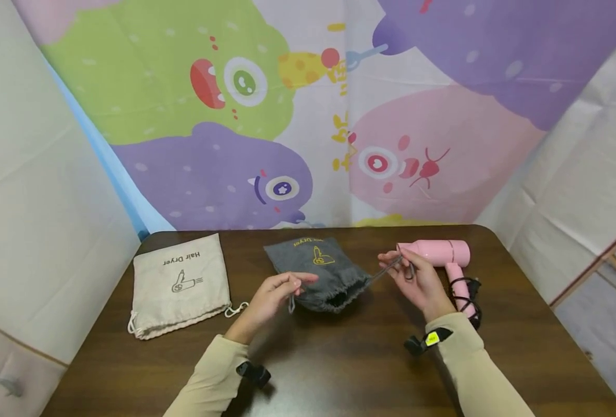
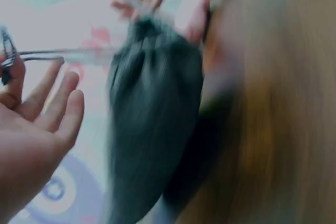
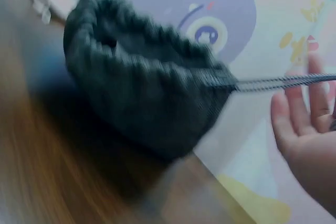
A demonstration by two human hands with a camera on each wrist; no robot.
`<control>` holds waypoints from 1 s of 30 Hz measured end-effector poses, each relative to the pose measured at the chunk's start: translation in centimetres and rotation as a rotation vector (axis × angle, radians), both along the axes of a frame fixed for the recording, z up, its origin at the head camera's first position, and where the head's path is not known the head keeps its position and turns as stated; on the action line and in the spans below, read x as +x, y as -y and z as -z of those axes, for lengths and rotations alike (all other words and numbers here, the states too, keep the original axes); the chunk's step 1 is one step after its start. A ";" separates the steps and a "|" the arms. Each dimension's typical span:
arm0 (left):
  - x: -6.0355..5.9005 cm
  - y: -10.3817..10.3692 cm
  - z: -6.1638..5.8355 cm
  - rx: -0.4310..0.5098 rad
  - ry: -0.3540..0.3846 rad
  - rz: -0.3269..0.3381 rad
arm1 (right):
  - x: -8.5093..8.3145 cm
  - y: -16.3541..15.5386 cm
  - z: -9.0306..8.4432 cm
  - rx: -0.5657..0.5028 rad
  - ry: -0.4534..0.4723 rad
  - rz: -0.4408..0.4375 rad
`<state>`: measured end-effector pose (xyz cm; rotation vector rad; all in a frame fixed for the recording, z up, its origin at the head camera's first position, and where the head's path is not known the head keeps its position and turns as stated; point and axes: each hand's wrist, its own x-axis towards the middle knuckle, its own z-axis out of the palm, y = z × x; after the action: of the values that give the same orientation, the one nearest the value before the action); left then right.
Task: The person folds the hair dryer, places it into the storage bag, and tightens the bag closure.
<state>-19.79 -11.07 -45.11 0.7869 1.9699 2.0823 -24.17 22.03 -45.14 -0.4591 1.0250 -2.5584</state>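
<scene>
Beige long sleeves (image 1: 466, 359), black wrist straps (image 1: 426, 341), yellow tag

Staged booth, cartoon backdrop (image 1: 308, 116), wooden table (image 1: 339, 370)

Beige bag (image 1: 179, 285), pink hair dryer (image 1: 443, 256)

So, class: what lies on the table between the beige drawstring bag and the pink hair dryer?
In the head view, the grey bag lies between the beige bag and the pink hair dryer, with the left hand and right hand pulling its drawstrings.
</scene>
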 end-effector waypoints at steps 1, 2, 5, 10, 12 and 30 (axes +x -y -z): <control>0.0 -0.6 0.1 0.060 0.045 0.036 | -0.1 0.2 0.0 -0.042 0.018 -0.026; 0.0 -1.2 0.1 0.116 0.090 0.064 | -0.1 0.4 0.1 -0.063 0.034 -0.043; 0.1 -2.4 0.2 0.203 0.189 0.076 | -0.3 0.9 0.2 -0.063 0.073 -0.069; 0.0 -2.6 0.2 0.196 0.292 -0.067 | -0.2 0.7 0.8 0.167 0.090 0.012; -0.1 -2.2 0.4 0.181 0.328 -0.108 | -0.1 0.4 1.3 0.297 0.094 0.065; 0.6 3.2 2.6 0.164 0.485 -0.183 | 0.7 -2.0 2.3 0.902 0.039 0.358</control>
<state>-19.22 -14.29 -47.74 0.0975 1.6700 2.2827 -23.43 23.98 -47.43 0.0324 2.2052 -2.0215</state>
